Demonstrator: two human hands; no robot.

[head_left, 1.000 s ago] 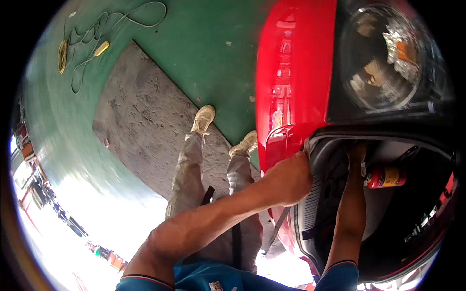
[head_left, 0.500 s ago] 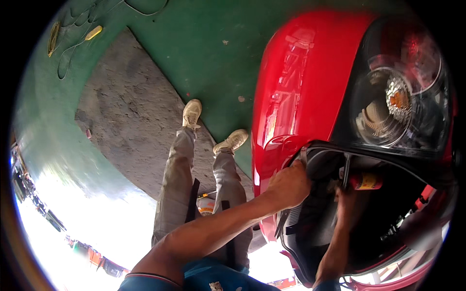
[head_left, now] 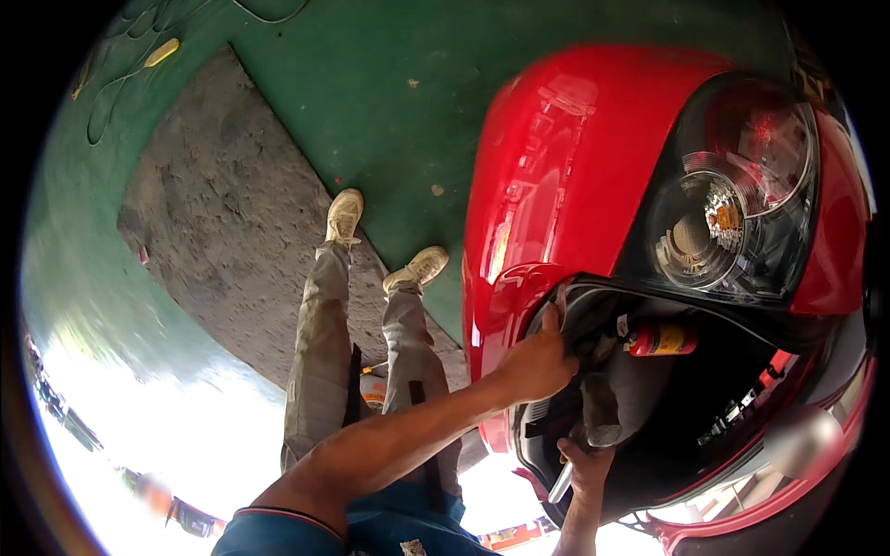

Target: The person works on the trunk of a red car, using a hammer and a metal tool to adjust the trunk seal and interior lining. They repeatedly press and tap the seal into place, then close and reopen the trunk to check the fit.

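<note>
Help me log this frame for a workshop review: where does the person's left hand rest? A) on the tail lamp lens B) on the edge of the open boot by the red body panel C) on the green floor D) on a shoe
B: the left hand grips the edge of the open boot, next to the red body panel, well below the tail lamp.

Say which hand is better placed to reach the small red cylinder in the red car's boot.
Left, likely: left hand sits level with the cylinder; right hand is lower, holding a silvery tool.
</note>
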